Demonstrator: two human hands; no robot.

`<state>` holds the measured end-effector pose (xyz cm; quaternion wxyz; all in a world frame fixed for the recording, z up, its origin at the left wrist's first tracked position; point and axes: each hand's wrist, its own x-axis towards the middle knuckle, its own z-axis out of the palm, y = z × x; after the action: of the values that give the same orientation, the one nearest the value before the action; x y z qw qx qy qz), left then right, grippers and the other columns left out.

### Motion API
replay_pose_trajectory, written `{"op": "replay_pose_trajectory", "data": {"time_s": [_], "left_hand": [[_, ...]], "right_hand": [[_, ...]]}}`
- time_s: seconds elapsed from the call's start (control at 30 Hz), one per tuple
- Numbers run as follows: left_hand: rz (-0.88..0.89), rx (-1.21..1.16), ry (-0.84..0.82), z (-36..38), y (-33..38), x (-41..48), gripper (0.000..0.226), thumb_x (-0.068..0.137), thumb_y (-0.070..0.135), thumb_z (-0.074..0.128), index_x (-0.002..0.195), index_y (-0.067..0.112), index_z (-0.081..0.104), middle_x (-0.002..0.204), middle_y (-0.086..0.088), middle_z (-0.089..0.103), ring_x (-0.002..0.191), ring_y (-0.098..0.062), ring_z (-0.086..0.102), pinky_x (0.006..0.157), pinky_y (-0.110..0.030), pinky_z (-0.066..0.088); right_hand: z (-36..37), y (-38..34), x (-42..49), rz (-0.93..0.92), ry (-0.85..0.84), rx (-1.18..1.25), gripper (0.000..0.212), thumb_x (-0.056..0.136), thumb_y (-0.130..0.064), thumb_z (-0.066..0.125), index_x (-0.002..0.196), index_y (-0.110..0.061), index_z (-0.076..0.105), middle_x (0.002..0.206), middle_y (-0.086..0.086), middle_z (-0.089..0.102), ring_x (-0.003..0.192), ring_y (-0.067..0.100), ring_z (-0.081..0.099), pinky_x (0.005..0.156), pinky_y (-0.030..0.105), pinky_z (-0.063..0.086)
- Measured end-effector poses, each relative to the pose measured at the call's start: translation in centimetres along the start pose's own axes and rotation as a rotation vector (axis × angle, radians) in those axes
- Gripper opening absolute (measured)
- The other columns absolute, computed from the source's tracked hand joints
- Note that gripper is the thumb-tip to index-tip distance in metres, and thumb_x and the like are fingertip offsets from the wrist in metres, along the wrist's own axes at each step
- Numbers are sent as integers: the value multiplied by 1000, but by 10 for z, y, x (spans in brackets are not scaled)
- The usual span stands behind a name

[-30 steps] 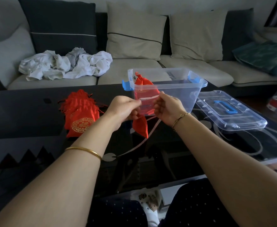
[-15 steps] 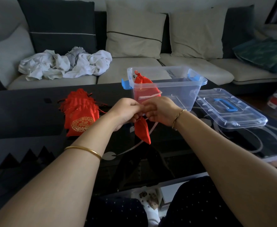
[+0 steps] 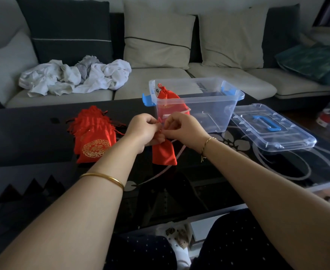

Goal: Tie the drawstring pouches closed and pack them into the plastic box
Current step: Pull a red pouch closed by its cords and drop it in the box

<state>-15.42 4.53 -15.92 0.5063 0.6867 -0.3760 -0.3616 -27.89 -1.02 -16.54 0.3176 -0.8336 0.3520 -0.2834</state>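
A small red drawstring pouch [image 3: 163,154] hangs above the black table, its neck held between my two hands. My left hand [image 3: 143,131] and my right hand [image 3: 181,128] are close together, each pinching the thin red cord at the pouch's top. A pile of several red pouches with gold emblems [image 3: 93,135] lies to the left on the table. Behind my hands stands the clear plastic box [image 3: 214,106] with blue clips; one tied red pouch [image 3: 167,98] leans inside its left end.
The box's clear lid [image 3: 273,131] with a blue handle lies flat to the right. The black glass table [image 3: 23,137] carries silver flower patterns. Behind it is a sofa with cushions and crumpled white clothes [image 3: 74,76].
My hands, spread apart pulling the cord a second ago, have come together at the pouch's neck and dropped a little lower toward the table.
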Motion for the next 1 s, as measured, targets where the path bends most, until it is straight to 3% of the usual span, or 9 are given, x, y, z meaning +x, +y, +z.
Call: {"op": "replay_pose_trajectory", "data": {"time_s": [0.2, 0.37, 0.47, 0.53, 0.6, 0.67, 0.83, 0.9, 1.0], "left_hand": [[-49, -48, 29, -1, 2, -1, 17, 91, 6, 57, 75, 6, 55, 65, -12, 62, 53, -18, 62, 57, -30, 54], [-67, -50, 35, -2, 5, -4, 17, 92, 3, 55, 75, 5, 55, 66, -13, 62, 53, -19, 61, 56, -29, 54], [-41, -28, 57, -3, 6, -4, 19, 91, 0, 53, 73, 4, 57, 69, -14, 62, 57, -22, 62, 61, -33, 57], [11, 20, 126, -6, 5, 0, 18, 89, -2, 53, 75, 5, 60, 76, -16, 64, 69, -27, 67, 74, -41, 58], [85, 50, 208, -9, 5, 1, 7, 88, -1, 56, 89, 5, 59, 86, -13, 64, 78, -24, 68, 80, -41, 58], [172, 93, 247, -12, 7, 0, 12, 86, 2, 60, 96, 8, 56, 87, -6, 60, 77, -15, 63, 77, -33, 57], [443, 451, 83, -9, 14, -11, 4, 78, 11, 72, 77, 13, 69, 77, 2, 61, 71, -8, 56, 68, -19, 46], [476, 579, 90, -7, 12, -10, 2, 79, 14, 73, 80, 13, 72, 78, 6, 54, 70, -4, 52, 66, -13, 39], [466, 665, 125, -5, 8, -8, 10, 80, 18, 72, 88, 13, 73, 91, 1, 48, 76, -11, 51, 73, -21, 39]], "right_hand": [[3, -3, 0, -203, 68, -200, 8, 78, -14, 68, 87, -14, 68, 70, -17, 46, 63, -2, 43, 59, 5, 36], [2, -6, 2, -321, 28, -390, 12, 84, -15, 61, 91, -10, 70, 86, -4, 52, 78, 7, 46, 68, 19, 39], [2, -7, 3, -333, 2, -410, 13, 87, -14, 56, 82, -11, 67, 83, -3, 51, 73, 9, 46, 66, 22, 40], [3, -5, 3, -257, 0, -336, 19, 88, -12, 54, 69, -14, 58, 74, -6, 50, 64, 6, 44, 59, 20, 37], [4, -1, 4, -114, 3, -183, 25, 89, -13, 53, 64, -13, 56, 68, -5, 53, 61, 4, 47, 59, 16, 39], [3, 3, 4, 12, 3, -51, 24, 91, -14, 53, 71, -6, 63, 73, 2, 60, 65, 9, 52, 64, 21, 45], [3, 7, 6, 168, -4, 117, 24, 90, -18, 58, 86, 4, 67, 77, 5, 59, 62, 8, 48, 59, 21, 42], [3, 6, 6, 198, 3, 188, 21, 89, -17, 59, 81, 0, 68, 72, 3, 58, 59, 8, 47, 56, 19, 42], [3, 4, 6, 217, -6, 261, 21, 90, -18, 58, 70, -14, 63, 69, -2, 57, 61, 8, 50, 57, 20, 43]]}}
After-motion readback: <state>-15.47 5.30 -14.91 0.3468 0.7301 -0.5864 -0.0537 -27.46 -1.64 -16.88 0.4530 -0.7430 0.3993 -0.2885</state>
